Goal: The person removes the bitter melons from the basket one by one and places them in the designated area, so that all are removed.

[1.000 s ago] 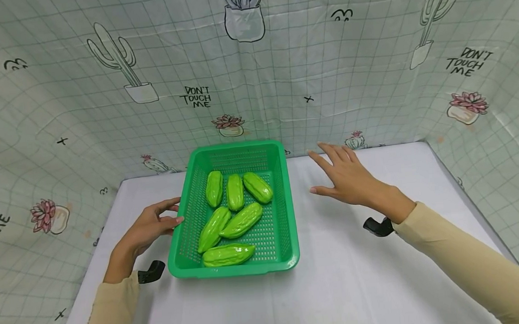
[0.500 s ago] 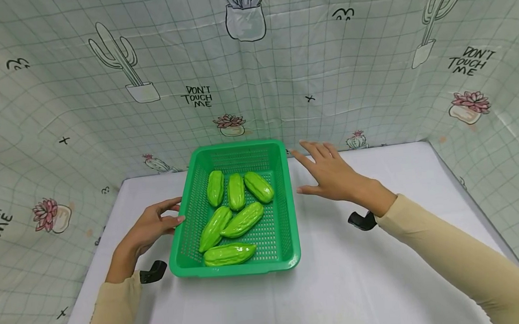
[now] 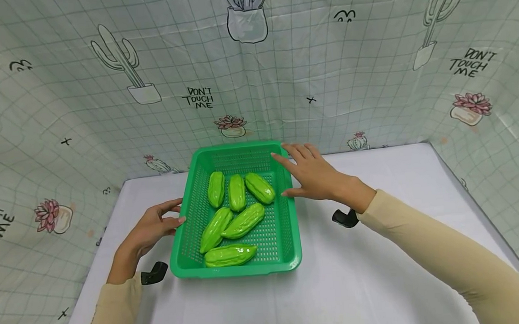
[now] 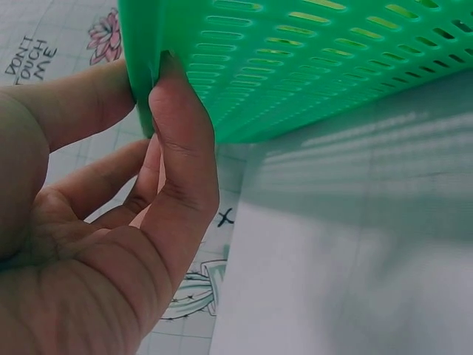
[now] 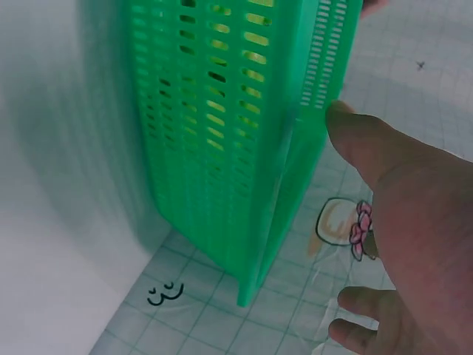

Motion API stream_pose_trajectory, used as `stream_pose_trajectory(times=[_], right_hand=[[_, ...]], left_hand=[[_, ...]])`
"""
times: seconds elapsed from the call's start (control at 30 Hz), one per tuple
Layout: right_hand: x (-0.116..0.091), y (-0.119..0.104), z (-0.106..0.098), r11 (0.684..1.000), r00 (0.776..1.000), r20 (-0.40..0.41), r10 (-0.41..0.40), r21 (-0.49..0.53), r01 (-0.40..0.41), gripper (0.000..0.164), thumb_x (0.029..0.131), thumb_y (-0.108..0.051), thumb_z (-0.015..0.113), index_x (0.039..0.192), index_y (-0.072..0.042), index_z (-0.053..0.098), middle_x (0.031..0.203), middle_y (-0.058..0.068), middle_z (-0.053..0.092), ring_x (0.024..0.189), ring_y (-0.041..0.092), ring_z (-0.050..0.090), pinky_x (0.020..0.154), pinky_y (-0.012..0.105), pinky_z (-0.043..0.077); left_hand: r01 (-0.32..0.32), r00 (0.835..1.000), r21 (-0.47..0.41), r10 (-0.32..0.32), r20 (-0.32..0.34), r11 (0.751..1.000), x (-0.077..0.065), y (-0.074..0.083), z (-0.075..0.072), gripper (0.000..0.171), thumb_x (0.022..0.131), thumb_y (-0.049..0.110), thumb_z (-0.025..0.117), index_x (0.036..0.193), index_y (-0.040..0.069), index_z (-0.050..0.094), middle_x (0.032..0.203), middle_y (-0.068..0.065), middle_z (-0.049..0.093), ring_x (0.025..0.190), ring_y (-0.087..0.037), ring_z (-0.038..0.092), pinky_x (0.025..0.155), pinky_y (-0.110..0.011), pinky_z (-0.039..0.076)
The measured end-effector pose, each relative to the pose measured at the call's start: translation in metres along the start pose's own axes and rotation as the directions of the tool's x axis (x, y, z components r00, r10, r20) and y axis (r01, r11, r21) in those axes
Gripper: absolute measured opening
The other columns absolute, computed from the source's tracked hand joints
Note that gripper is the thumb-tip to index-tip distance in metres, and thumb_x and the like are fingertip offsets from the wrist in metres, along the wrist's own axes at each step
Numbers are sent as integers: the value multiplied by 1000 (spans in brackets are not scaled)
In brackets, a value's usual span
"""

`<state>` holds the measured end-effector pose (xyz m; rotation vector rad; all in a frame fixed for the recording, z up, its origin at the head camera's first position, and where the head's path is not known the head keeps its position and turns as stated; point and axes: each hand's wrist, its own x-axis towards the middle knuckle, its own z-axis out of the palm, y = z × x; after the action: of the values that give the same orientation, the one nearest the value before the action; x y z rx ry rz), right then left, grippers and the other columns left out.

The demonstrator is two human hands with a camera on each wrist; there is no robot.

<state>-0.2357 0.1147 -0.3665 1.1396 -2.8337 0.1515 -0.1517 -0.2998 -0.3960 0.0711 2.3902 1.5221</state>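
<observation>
A green perforated plastic basket (image 3: 291,230) stands on the white table and holds several glossy, ridged green bitter melons (image 3: 228,255). My left hand (image 3: 149,230) is at the basket's left side, pinching the rim between thumb and fingers; in the left wrist view, digits of that hand (image 4: 181,155) lie on both sides of the rim. Over the right rim is my right hand (image 3: 316,175), with its fingers spread and nothing held. The right wrist view has its thumb (image 5: 362,140) close by the rim; whether it touches cannot be told.
The white tabletop (image 3: 367,275) runs in front of the basket and to both sides. A grid-patterned cloth (image 3: 272,91) with cactus drawings rises behind and at both sides. Each wrist carries a black mount (image 3: 346,218).
My right hand has moved left, from beside the basket to over its right rim, fingers still spread. The left hand, the basket and the bitter melons have stayed in place.
</observation>
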Motion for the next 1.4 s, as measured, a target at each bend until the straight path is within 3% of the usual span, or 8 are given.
stream_pose_trajectory(times=[0.43,0.93,1.4], right_hand=[[21,-12,-3,999,998,62,-31,-34,33,103,91,-53,81,167,-7,30,170,27,24,155,47,27,126,64,18],[47,-25,-5,999,981,191,-20,-45,29,102,95,-54,76,169,-8,24,170,26,23,157,46,23,128,64,14],[65,-38,-1,999,970,244,-3,-44,14,101,95,-52,78,169,-8,25,170,26,25,156,44,25,128,62,15]], left_hand=[[1,1000,-10,-1,-11,1000,1,-2,1,67,106,6,64,162,-9,30,140,-32,44,86,-7,70,80,-24,60],[2,1000,-18,-2,-12,1000,1,-3,0,67,106,6,64,162,-9,31,141,-32,43,85,-7,69,80,-23,59],[0,1000,-26,-1,-9,1000,1,-4,-1,67,106,5,63,162,-8,30,142,-32,42,86,-7,68,80,-24,59]])
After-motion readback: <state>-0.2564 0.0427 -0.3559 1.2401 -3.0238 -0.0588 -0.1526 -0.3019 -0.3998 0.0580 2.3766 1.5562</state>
